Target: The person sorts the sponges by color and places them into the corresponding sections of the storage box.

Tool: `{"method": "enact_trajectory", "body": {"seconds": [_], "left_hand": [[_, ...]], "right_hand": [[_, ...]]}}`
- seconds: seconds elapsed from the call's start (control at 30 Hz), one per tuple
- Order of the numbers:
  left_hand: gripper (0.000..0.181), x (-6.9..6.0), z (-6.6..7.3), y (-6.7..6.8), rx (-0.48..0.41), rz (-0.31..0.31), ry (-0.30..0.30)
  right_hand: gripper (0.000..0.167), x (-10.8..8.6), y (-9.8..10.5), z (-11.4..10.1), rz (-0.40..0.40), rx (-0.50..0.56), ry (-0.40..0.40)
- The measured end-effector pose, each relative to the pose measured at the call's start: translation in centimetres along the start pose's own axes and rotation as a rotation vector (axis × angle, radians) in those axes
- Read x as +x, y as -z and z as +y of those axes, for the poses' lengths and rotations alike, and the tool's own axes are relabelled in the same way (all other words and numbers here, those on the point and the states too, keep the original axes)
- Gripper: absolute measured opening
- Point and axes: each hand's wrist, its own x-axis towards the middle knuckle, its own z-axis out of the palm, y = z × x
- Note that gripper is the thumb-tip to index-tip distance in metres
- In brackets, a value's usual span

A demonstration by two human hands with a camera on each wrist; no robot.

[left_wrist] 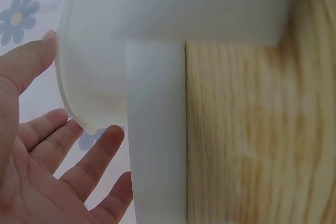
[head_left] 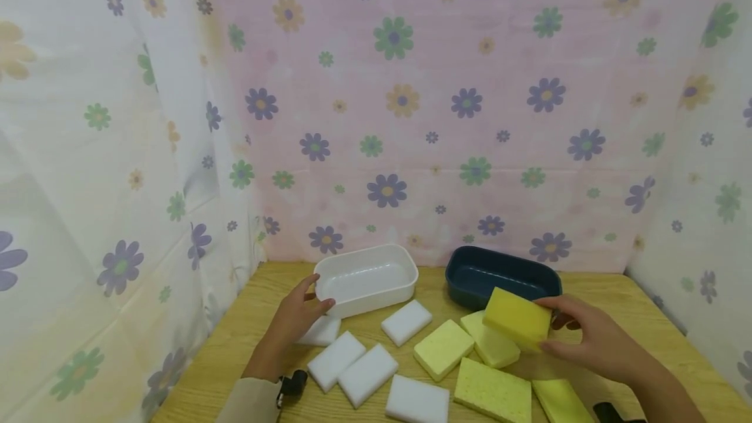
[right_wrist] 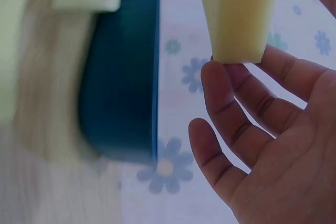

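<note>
Left grip (head_left: pixel 296 313): loosely spread, touching white tray (head_left: pixel 371 299) at 8 o'clock
Right grip (head_left: pixel 593 339): pinching yellow sponge (head_left: pixel 517 320) at dark tray's (head_left: pixel 461 289) 5 o'clock
Counter (head_left: pixel 252 312): 5 white sponges (head_left: pixel 368 375) at 6 o'clock, 4 yellow ones (head_left: pixel 493 390) at 5

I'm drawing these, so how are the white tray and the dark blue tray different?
The white tray is pale, but the dark blue tray is dark. The white tray's right end sits farther back; the dark blue tray's left end does. The left hand touches the white tray, but no hand touches the dark blue tray. Both are oblong with rounded corners and stand on the table.
</note>
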Motion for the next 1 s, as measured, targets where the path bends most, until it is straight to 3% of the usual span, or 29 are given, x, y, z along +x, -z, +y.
{"method": "enact_trajectory", "body": {"seconds": [0.4,0.73,1.0], "left_hand": [[0.080,0.0,0.1,0.1,-0.020,-0.009,-0.006],[0.081,0.1,-0.1,0.1,-0.017,-0.013,0.010],[0.081,-0.1,0.1,0.1,-0.035,-0.006,0.007]], "right_hand": [[0.059,3.8,-2.6,-2.5,0.033,0.020,0.070],[0.064,5.9,-5.5,-2.6,-0.009,0.090,0.007],[0.066,7.5,-6.9,-2.7,0.011,0.104,0.000]]}}
